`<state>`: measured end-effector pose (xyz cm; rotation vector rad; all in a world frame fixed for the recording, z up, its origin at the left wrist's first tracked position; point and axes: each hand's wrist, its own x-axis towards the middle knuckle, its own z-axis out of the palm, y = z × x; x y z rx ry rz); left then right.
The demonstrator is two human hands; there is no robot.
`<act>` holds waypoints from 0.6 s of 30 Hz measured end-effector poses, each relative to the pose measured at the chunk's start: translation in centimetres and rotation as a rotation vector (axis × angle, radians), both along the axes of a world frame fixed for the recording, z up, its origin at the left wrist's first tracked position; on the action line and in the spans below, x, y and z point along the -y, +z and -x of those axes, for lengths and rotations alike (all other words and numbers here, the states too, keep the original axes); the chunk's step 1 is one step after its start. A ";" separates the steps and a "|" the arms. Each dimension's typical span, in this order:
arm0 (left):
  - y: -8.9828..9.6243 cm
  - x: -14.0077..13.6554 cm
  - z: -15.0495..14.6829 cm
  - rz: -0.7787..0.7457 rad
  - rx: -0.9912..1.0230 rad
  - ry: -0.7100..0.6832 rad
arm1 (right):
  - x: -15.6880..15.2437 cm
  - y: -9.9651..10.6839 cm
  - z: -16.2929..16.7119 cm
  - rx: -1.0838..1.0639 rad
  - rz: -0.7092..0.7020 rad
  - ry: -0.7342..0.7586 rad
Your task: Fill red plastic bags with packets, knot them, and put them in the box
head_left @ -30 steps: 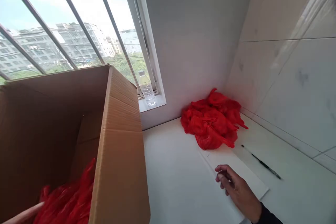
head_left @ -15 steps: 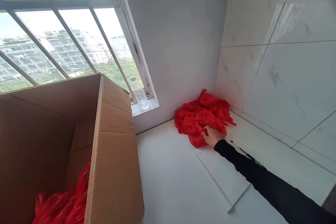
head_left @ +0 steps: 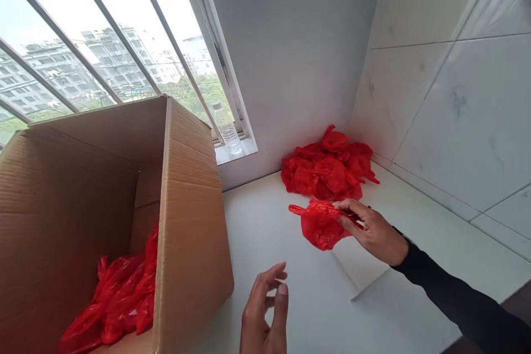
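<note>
My right hand (head_left: pixel 369 227) pinches a red plastic bag (head_left: pixel 321 227), held above the white tabletop with one handle loop sticking out to the left. Behind it, a crumpled pile of red plastic bags (head_left: pixel 327 166) lies in the corner against the walls. My left hand (head_left: pixel 267 307) is raised at the bottom middle, thumb and fingers apart and nothing in it. Left of that hand stands an open cardboard box (head_left: pixel 193 221). Inside the box are more red plastic bags (head_left: pixel 120 298).
A white sheet or booklet (head_left: pixel 360 268) lies on the table (head_left: pixel 315 310), partly under my right hand and the bag. A clear water bottle (head_left: pixel 228 130) stands on the sill of the barred window (head_left: pixel 170 27). Tiled wall (head_left: pixel 452 121) borders the right side.
My right hand has drawn one red bag off the pile, toward me. My left hand has come into view at the bottom. The view has shifted, showing more of the box.
</note>
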<state>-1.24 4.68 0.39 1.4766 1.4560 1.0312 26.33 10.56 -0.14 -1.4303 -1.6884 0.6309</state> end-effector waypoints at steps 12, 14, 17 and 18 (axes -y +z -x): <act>-4.7 0.7 -1.6 -0.068 -0.301 -0.232 | 4.7 -3.7 3.7 -0.049 0.090 0.392; -4.8 1.5 -1.4 -0.032 -0.264 -0.239 | 4.6 -4.3 3.7 0.001 0.064 0.379; -5.0 2.4 -1.0 0.059 -0.139 -0.280 | 4.6 -5.0 3.8 0.038 0.051 0.358; -5.1 2.5 -0.9 0.089 -0.096 -0.284 | 4.7 -5.1 3.8 0.041 0.061 0.346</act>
